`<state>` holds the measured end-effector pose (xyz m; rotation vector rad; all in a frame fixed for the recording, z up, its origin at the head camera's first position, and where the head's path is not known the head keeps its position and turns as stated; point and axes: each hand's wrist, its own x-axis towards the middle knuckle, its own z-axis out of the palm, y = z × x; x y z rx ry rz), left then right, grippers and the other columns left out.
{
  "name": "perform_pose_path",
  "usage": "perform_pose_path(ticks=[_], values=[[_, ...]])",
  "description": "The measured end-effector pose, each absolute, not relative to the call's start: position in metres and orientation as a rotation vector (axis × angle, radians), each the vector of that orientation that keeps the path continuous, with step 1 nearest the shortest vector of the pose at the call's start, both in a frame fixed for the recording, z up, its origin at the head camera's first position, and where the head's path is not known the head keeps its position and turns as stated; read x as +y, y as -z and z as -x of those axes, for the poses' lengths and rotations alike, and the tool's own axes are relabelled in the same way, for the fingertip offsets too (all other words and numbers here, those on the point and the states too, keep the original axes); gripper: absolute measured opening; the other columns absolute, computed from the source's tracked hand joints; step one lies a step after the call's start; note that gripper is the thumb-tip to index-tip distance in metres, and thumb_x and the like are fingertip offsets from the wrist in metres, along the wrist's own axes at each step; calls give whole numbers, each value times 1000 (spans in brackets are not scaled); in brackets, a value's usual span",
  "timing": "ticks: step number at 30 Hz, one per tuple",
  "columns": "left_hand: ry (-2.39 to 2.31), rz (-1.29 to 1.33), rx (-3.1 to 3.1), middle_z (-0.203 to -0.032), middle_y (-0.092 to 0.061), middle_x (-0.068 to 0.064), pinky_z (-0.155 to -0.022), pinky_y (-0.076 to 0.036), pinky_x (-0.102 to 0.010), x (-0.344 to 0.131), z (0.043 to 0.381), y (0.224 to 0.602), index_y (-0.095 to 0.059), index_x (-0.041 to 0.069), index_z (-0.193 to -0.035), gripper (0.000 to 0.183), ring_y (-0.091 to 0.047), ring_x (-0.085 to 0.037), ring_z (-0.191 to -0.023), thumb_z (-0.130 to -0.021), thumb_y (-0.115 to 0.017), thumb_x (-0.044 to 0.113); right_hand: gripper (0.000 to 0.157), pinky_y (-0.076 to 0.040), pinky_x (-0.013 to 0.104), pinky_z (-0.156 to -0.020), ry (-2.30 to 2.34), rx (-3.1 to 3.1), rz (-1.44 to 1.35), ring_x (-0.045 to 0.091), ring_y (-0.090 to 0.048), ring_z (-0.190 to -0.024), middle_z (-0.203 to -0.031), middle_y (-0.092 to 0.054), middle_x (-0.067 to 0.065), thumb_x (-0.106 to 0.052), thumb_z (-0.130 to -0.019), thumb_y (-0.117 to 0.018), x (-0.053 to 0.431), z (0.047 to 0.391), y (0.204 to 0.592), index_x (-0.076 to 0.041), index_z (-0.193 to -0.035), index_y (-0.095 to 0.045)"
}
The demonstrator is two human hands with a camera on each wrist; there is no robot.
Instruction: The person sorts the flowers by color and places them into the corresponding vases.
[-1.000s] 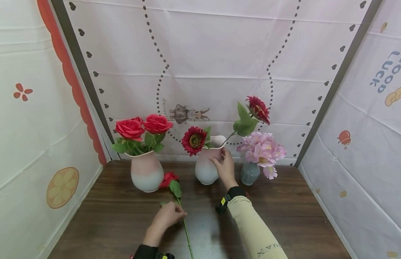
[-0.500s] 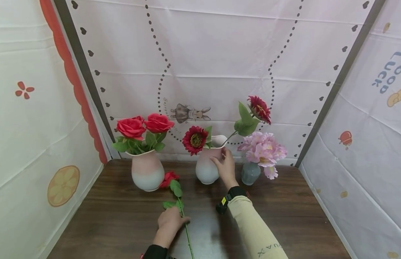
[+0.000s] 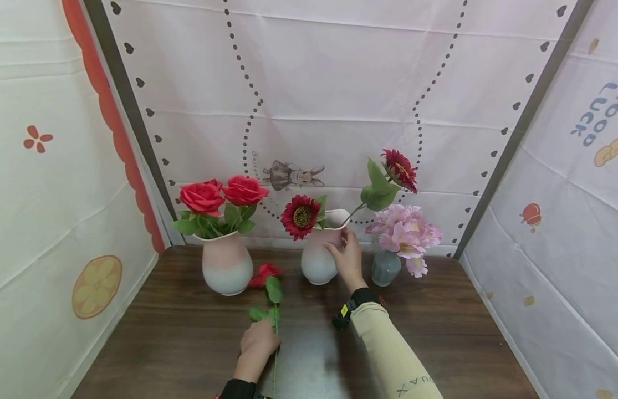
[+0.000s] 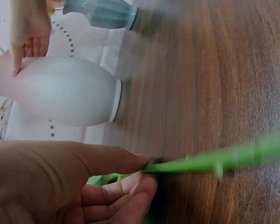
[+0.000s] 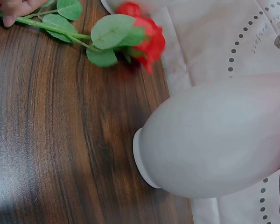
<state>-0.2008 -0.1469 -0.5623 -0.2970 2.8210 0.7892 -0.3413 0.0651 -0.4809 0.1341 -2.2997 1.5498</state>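
Note:
My left hand (image 3: 259,342) pinches the green stem (image 4: 200,163) of a red rose between thumb and fingers, low over the table. The rose's bloom (image 3: 265,273) points away from me, just right of the left vase's base; its leaves and bloom also show in the right wrist view. With my right hand (image 3: 348,259) I hold the neck of a pink-and-white vase (image 3: 318,260), thumb on its front, the other fingers partly hidden at its right side. That vase stands upright with two dark red flowers (image 3: 300,216) leaning out to either side.
At the left stands a similar larger vase (image 3: 226,269) with red roses (image 3: 202,198). Right of my right hand, a small blue-grey vase (image 3: 386,268) bears pink blossoms (image 3: 405,230). Cloth walls enclose the wooden table (image 3: 179,343) at the back and sides.
My left hand has moved a little towards me along the stem. The rose has swung: its bloom has shifted slightly right and the stem's near end left. My right hand stays on the vase.

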Motion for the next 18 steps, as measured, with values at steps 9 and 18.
perform_pose_path(ticks=[9, 18], values=[[-905, 247, 2790, -51, -35, 4, -43, -31, -22, -158, 197, 554, -35, 18, -53, 43, -35, -13, -46, -85, -63, 10, 65, -44, 47, -117, -1559, -2302, -128, 37, -48, -137, -143, -51, 24, -19, -89, -76, 64, 340, 481, 3, -142, -45], [-1013, 149, 2927, -65, -52, 1, -49, -37, -24, -162, 191, 514, -55, 10, -75, 13, -46, -14, -55, -85, -64, 10, 66, -44, 46, -117, -1551, -2317, -116, 36, -48, -137, -144, -51, 23, -21, -89, -76, 64, 342, 482, 2, -142, -45]])
